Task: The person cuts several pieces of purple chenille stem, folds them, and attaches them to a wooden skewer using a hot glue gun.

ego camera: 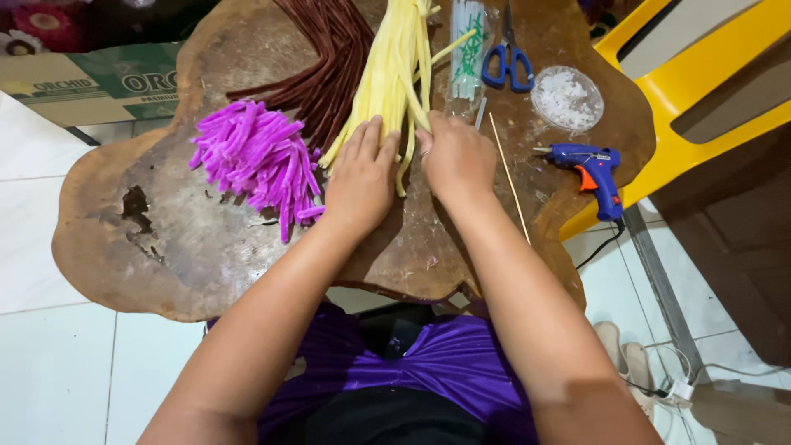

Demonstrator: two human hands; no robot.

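You sit over a wide, irregular wooden worktop point(165, 239), brown and worn, with 3 heaps of fuzzy craft stems on it. The long yellow stems point(387, 74) run up the middle, a dark brown bundle point(329, 58) lies just to their left, and short purple stems point(255, 156) are piled further left.

Both of your hands rest on the near ends of the yellow stems. Your left hand point(361, 177) lies flat with fingers together, pressing the bundle down. Your right hand point(456, 156) is curled narrow, pinching a few strands at the bundle's right edge.

It looks as if you are sorting or pulling strands from the yellow bundle; the next move likely needs a steady left hand while the right draws strands free.

At right lie a thin wooden stick point(511, 181), a blue glue gun point(595, 169), a round clear dish point(567, 99) of white bits, blue-handled scissors point(507, 58) and a clear packet point(468, 53) with green print. A green and white printed carton point(107, 82) sits at upper left.
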